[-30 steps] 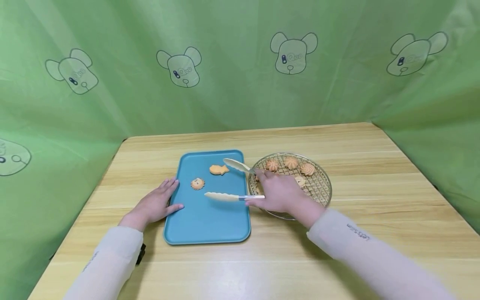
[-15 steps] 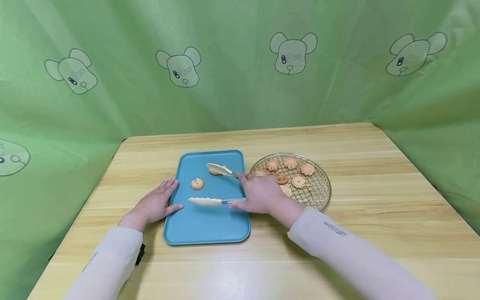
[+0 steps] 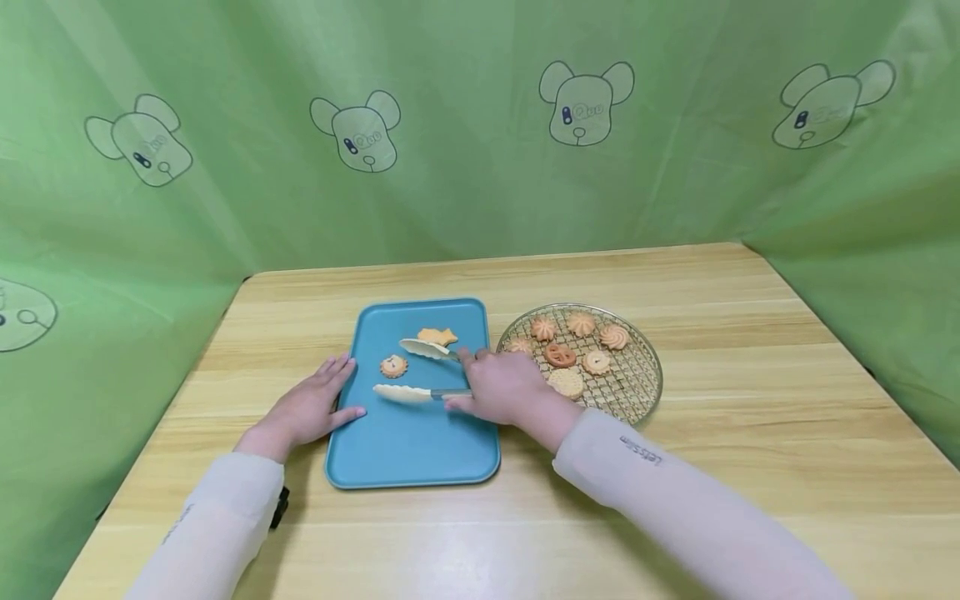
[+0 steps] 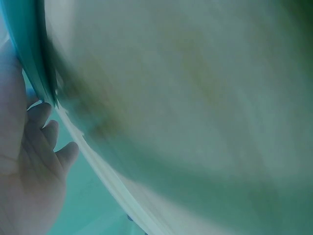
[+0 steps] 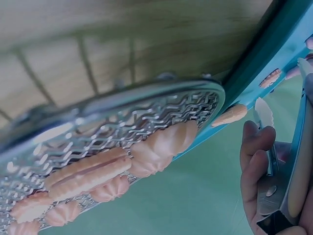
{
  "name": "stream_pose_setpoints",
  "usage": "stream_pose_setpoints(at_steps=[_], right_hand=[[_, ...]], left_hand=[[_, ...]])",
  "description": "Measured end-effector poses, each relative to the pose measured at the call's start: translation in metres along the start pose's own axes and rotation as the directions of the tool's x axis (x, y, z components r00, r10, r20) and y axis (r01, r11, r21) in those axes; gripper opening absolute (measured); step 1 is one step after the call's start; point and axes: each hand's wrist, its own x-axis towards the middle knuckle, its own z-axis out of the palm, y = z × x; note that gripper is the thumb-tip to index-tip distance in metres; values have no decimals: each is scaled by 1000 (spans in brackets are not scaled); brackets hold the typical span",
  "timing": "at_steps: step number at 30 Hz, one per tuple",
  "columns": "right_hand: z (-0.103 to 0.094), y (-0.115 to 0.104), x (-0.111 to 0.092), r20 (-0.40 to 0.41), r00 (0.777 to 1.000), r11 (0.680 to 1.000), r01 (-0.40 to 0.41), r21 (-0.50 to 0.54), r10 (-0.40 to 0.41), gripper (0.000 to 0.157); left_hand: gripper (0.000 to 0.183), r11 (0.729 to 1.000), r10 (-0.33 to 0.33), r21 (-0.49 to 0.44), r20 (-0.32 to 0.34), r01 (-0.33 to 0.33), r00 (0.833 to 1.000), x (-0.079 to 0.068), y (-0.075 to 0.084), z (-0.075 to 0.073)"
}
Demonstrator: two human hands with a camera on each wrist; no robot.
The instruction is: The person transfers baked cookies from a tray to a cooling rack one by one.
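Metal tongs [image 3: 450, 393] with pale scalloped tips are in my right hand [image 3: 502, 385], which grips them over the right part of the blue tray [image 3: 412, 458]. The tips stand apart with nothing between them. Just beyond the upper tip lies a fish-shaped cookie [image 3: 437, 336] on the tray. Left of the tips sits a round cookie with a frilled edge [image 3: 393, 367]. My left hand [image 3: 307, 408] rests on the tray's left edge, its thumb over the rim and its fingers along the side. In the right wrist view, fingers [image 5: 257, 166] wrap the tongs' handle.
A round wire rack [image 3: 637, 387] stands right of the tray and bears several cookies, among them a pretzel-like brown one [image 3: 559, 355] and a round pale one [image 3: 566, 383]. The wooden table [image 3: 750, 350] extends around both. A green curtain [image 3: 480, 200] hangs behind.
My right hand has moved left from over the rack with the tongs, farther over the tray. The tongs' tips have drawn somewhat closer together. My left hand has stayed put.
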Motion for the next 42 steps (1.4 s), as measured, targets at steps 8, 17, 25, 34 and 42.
stream_pose_setpoints(at_steps=[8, 17, 25, 34, 42], right_hand=[[1, -4, 5, 5, 1000, 1000, -13, -20, 14, 84], [3, -5, 9, 4, 1000, 999, -29, -20, 29, 78], [7, -5, 12, -15, 999, 999, -30, -18, 30, 75], [8, -4, 12, -26, 999, 1000, -25, -16, 24, 71], [7, -4, 10, -23, 1000, 1000, -16, -23, 15, 70]], left_hand=[[80, 1000, -4, 2, 9, 4, 1000, -1, 3, -3], [80, 1000, 5, 11, 6, -5, 1000, 1, 1, -2], [80, 1000, 4, 14, 4, -4, 1000, 1, 0, -1], [80, 1000, -1, 10, 5, 1, 1000, 0, 1, 0], [80, 1000, -4, 9, 6, 4, 1000, 0, 1, -1]])
